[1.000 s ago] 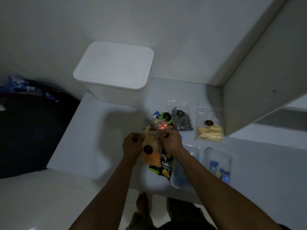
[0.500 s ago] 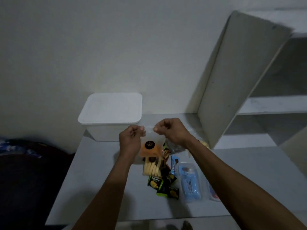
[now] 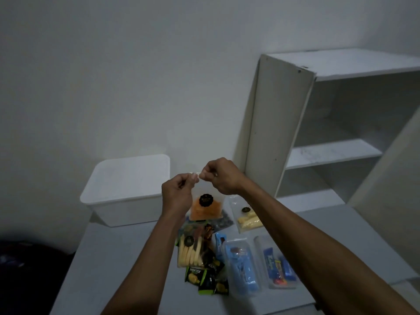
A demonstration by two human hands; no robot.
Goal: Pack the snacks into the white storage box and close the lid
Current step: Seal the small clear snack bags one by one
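A clear bag of orange snacks [image 3: 205,206] with a black round label hangs in the air, pinched at its top edge by my left hand [image 3: 178,194] and my right hand [image 3: 219,176]. Behind and to the left stands the white storage box [image 3: 127,196] with its lid on. Under the bag the table holds a bag of pale sticks [image 3: 189,252], black-and-green packets [image 3: 205,278], a bag of yellow pieces [image 3: 247,220], a dark-snack bag [image 3: 223,221], and two clear trays of blue wrapped snacks [image 3: 242,268] [image 3: 277,267].
A white open shelf unit [image 3: 318,137] rises at the right on the grey table [image 3: 127,258]. A plain wall stands behind. A dark object [image 3: 27,264] lies beside the table's left edge.
Both hands have lifted the orange snack bag up off the pile and brought their fingers closer together at its top. The view has tilted upward, showing the shelf.
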